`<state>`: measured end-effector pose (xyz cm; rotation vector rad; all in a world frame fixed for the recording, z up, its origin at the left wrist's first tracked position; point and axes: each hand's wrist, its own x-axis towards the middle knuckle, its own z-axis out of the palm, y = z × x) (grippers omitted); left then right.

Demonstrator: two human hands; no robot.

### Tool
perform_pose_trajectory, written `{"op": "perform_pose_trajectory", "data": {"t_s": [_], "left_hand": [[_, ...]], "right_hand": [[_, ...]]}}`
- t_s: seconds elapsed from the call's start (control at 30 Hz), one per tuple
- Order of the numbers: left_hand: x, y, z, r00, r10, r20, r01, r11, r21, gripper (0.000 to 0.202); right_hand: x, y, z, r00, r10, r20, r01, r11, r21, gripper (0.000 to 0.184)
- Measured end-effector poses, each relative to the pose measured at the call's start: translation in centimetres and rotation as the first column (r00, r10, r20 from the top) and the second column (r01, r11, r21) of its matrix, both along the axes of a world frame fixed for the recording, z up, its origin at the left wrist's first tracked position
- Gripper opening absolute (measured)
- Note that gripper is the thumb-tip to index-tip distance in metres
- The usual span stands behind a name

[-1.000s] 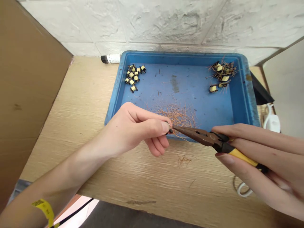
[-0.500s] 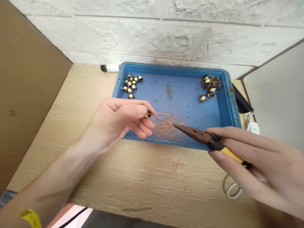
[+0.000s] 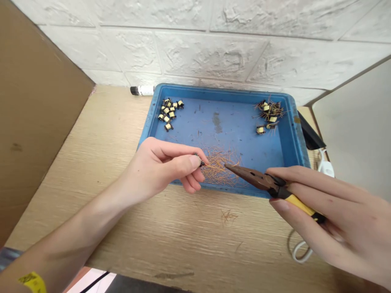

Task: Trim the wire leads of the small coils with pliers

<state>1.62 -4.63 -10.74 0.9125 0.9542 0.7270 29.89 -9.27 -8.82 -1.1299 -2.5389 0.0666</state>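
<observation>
My left hand (image 3: pixel 166 165) pinches a small transformer (image 3: pixel 200 162) between thumb and forefinger, most of it hidden by the fingers. A thin copper wire (image 3: pixel 211 166) sticks out from it to the right. In my right hand (image 3: pixel 330 215) are long-nose pliers (image 3: pixel 253 178) with yellow and black handles, fingers wrapped round them. The plier tip is close to the wire's end; whether they touch I cannot tell. Beneath lies a heap of copper wire clippings (image 3: pixel 222 156) in the blue tray (image 3: pixel 226 92).
Small transformers (image 3: pixel 167 116) with yellow tape lie at the tray's left; others with long wires (image 3: pixel 270 114) lie at its right. A black-capped bottle (image 3: pixel 143 90) is behind. Loose clippings (image 3: pixel 229 216) and a white cable (image 3: pixel 301 252) are on the table (image 3: pixel 122 244).
My left hand has moved right and slightly down with the transformer, bringing its wire close to the plier tip. My right hand and the pliers have barely shifted.
</observation>
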Motion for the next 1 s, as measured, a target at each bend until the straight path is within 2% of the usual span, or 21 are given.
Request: {"op": "perform_pose_trajectory", "data": {"t_s": [0.13, 0.27, 0.33, 0.5, 0.77, 1.0], "left_hand": [[0.1, -0.1, 0.0, 1.0, -0.019, 0.022, 0.019, 1.0, 0.012, 0.008], [0.1, -0.3, 0.1, 0.999, -0.026, -0.018, 0.026, 0.999, 0.032, 0.005], [0.1, -0.3, 0.2, 0.999, -0.031, -0.023, 0.032, 0.999, 0.034, 0.004], [0.1, -0.4, 0.3, 0.999, -0.051, -0.008, 0.052, 0.997, 0.049, 0.011], [0.4, -0.6, 0.8, 0.993, -0.098, -0.072, 0.103, 0.991, 0.079, 0.011], [0.4, -0.6, 0.7, 0.99, -0.092, 0.109, 0.095, 0.995, -0.027, 0.025]], "right_hand": [[0.4, -0.1, -0.5, 1.0, -0.008, -0.014, 0.008, 1.0, 0.023, 0.034], [0.7, -0.2, -0.7, 0.999, -0.038, -0.009, 0.038, 0.999, 0.009, 0.028], [0.8, -0.2, -0.7, 0.999, -0.039, 0.008, 0.039, 0.999, 0.002, 0.032], [0.7, -0.3, -0.7, 0.999, -0.047, 0.02, 0.046, 0.998, 0.03, 0.026], [0.8, -0.2, -1.4, 0.999, -0.038, 0.022, 0.036, 0.998, 0.056, 0.027], [0.9, -0.7, -1.4, 0.999, -0.054, 0.004, 0.054, 0.998, 0.045, 0.024]]}}
